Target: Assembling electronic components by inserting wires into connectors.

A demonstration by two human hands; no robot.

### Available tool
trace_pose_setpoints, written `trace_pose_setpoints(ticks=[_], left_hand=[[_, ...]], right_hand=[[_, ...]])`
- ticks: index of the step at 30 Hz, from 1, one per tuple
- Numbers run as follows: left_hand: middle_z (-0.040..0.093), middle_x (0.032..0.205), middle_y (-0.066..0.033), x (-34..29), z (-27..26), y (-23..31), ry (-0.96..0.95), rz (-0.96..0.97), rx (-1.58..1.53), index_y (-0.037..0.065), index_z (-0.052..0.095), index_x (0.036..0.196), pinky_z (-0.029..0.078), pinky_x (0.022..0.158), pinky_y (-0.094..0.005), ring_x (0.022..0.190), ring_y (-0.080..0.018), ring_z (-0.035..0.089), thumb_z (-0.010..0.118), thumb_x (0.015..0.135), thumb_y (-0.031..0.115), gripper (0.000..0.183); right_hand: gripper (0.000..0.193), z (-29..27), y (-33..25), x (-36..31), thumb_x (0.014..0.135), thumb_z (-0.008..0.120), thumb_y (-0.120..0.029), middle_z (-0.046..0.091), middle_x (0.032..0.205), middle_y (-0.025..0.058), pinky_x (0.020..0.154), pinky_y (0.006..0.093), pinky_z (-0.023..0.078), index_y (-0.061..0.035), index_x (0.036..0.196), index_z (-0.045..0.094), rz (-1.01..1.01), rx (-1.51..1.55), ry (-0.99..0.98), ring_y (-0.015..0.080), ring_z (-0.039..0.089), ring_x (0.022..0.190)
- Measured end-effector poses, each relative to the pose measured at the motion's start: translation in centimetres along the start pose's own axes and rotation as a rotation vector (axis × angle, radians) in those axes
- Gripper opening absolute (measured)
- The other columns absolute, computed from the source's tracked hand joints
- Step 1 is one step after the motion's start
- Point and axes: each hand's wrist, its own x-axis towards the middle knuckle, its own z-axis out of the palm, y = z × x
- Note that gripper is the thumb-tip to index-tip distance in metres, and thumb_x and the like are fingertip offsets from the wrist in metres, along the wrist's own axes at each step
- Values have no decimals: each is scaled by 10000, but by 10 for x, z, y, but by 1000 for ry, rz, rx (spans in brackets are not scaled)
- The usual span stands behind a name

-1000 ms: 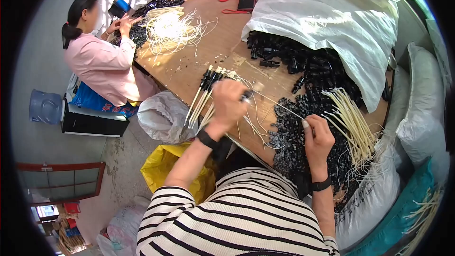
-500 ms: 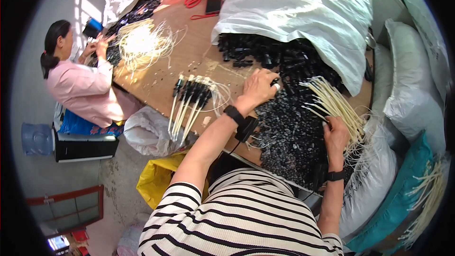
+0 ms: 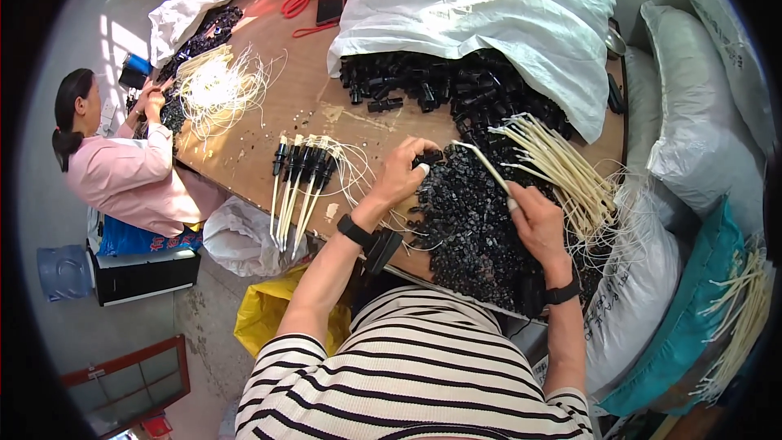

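Note:
My right hand (image 3: 539, 222) is closed on the lower end of a cream-coloured tube (image 3: 482, 165). The tube slants up to the left, its far tip near my left hand (image 3: 401, 175). My left hand's fingers and thumb close on a small black plastic part (image 3: 436, 157), partly hidden by the fingers. Both hands are above a heap of tiny black parts (image 3: 481, 232). Right of them lies a bundle of cream tubes (image 3: 562, 171) with thin white strings. At the left, several tubes with black fittings (image 3: 305, 165) lie together, ends over the table edge.
A white sack (image 3: 481, 12) spills larger black fittings (image 3: 464, 85) onto the brown table (image 3: 269, 106). Full bags (image 3: 692, 106) stand along the right. A person in pink (image 3: 122, 171) works at the far left beside another tube bundle (image 3: 216, 90). A yellow bag (image 3: 273, 310) hangs below the edge.
My right hand has drawn one cream tube from the bundle and moved left with it. My left hand has come back nearer to me. The whole view has shifted slightly.

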Motion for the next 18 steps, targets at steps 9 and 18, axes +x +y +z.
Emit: trace_pose_setpoints(ticks=[9,18], left_hand=[[591,893,-111,-21,17,15,-174,287,287,43,641,922,449,805,-394,888,-307,552,507,677,-85,307],[575,728,-18,-31,15,69,-193,543,448,159,672,1012,462,558,-332,694,-185,601,675,671,48,358]], right_hand=[[368,21,-19,-10,789,680,-89,563,740,76,542,361,462,-140,1153,654,-144,-181,-228,263,592,614],[360,8,-23,-4,735,711,-91,667,881,121,680,312,501,-41,1085,646,314,161,-80,239,660,760]])
